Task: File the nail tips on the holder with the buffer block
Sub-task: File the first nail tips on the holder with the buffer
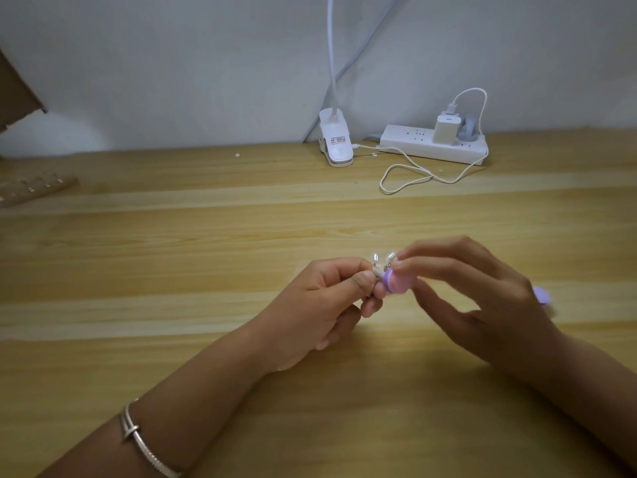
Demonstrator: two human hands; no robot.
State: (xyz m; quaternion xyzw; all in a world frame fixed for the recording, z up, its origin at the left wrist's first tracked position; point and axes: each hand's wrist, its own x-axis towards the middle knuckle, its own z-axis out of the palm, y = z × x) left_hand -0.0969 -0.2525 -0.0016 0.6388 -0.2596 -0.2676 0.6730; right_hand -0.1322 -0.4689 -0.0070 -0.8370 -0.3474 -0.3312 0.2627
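Gripping holder (374, 270) and buffer block (397, 283), hands (320, 305) (489, 298) meet — power strip (432, 144) behind.

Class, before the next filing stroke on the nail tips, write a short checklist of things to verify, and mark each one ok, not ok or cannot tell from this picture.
1. Holder gripped: the left hand pinches the holder off the table: ok.
2. Buffer block held: the right hand holds the buffer block in its fingertips: ok.
3. Block meets a nail tip: it sits just below the nail tips; contact is blurred: cannot tell.
4. Nail tips seated firmly on holder: too small to see: cannot tell.
5. Working space: the cable and power strip lie well behind the hands: ok.
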